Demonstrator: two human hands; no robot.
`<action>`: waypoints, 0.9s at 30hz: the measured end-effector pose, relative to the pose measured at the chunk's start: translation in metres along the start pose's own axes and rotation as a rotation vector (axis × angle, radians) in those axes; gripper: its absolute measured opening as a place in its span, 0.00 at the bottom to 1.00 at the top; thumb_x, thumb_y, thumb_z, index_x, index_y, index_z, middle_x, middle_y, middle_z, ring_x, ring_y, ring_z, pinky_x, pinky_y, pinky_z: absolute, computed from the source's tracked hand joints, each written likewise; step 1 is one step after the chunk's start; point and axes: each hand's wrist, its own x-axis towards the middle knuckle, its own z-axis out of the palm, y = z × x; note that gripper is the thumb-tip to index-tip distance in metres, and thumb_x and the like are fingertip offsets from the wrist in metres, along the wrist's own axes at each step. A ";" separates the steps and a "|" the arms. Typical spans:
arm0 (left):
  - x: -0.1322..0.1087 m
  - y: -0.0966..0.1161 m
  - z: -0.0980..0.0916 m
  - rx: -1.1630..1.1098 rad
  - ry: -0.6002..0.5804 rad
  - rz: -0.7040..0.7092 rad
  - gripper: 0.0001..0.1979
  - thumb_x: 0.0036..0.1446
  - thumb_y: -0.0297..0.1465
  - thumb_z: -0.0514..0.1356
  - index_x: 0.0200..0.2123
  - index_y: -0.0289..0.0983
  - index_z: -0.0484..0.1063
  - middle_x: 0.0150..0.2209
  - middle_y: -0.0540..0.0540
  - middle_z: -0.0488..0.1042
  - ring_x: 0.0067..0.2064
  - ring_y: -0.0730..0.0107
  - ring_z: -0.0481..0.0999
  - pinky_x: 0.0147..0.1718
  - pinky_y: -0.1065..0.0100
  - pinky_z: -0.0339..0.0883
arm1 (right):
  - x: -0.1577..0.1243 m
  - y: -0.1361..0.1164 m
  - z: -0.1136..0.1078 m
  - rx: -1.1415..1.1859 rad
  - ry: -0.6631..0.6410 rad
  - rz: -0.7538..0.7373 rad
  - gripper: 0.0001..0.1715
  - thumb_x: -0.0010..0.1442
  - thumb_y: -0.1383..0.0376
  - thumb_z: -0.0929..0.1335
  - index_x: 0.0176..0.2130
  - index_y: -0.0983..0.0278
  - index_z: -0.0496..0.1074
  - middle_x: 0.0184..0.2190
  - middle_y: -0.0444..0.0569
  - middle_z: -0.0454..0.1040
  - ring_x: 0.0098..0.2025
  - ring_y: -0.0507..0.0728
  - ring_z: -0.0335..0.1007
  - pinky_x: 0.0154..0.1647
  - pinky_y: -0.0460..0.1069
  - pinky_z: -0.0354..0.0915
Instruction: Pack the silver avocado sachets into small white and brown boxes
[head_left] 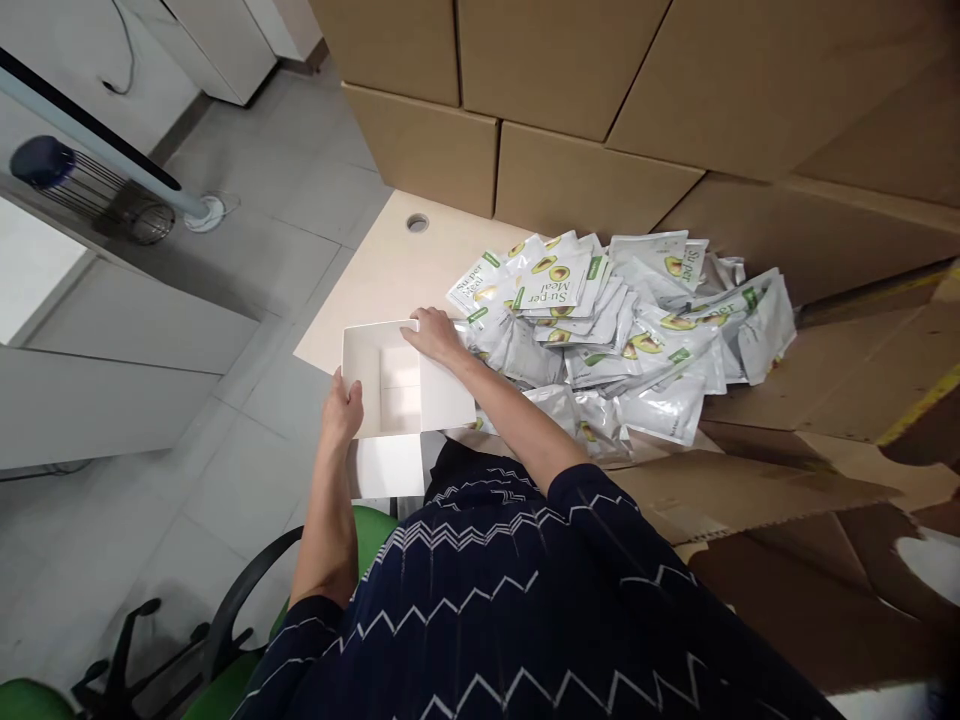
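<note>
An open white cardboard box sits at the left end of a pale wooden table. My left hand grips the box's near left corner. My right hand rests on the box's far right rim, fingers curled over the edge, beside a heap of pouches. The heap is several white and silver pouches printed with avocados and "Super Meal", spread across the table to the right of the box.
Stacked brown cartons stand behind the table, and flattened cardboard lies to the right. A green office chair is under me. To the left are grey floor tiles and a white desk with a wire holder.
</note>
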 end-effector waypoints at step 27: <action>-0.045 0.002 -0.005 0.264 -0.131 0.381 0.21 0.60 0.50 0.60 0.40 0.41 0.83 0.71 0.41 0.56 0.74 0.35 0.37 0.69 0.35 0.40 | -0.107 0.097 -0.041 0.397 0.415 0.267 0.25 0.73 0.58 0.53 0.48 0.65 0.72 0.40 0.49 0.76 0.44 0.54 0.73 0.48 0.48 0.66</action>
